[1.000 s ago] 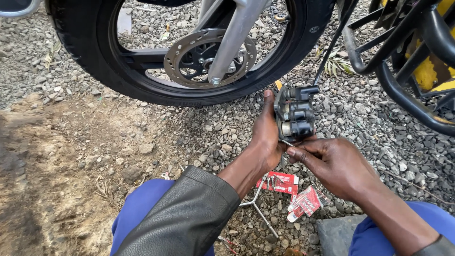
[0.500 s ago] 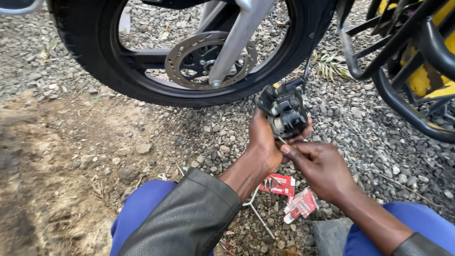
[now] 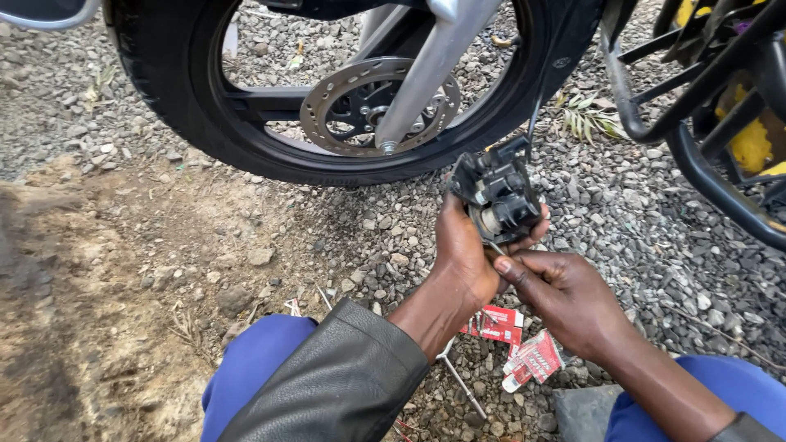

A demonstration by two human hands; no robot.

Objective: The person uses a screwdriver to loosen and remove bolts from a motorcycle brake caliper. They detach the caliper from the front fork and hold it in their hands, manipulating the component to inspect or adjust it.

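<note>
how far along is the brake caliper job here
Done: the caliper is off the wheel, clear of the brake disc, with its hose still attached. Torn red packets lie on the gravel. In hand: the left hand holds the caliper up while the right hand works a thin metal piece at its lower side. Left: the caliper is not yet back over the disc.

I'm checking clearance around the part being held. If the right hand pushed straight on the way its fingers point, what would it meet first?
The right hand points up-left, so it would probably meet the brake caliper held in the left hand first.
</note>
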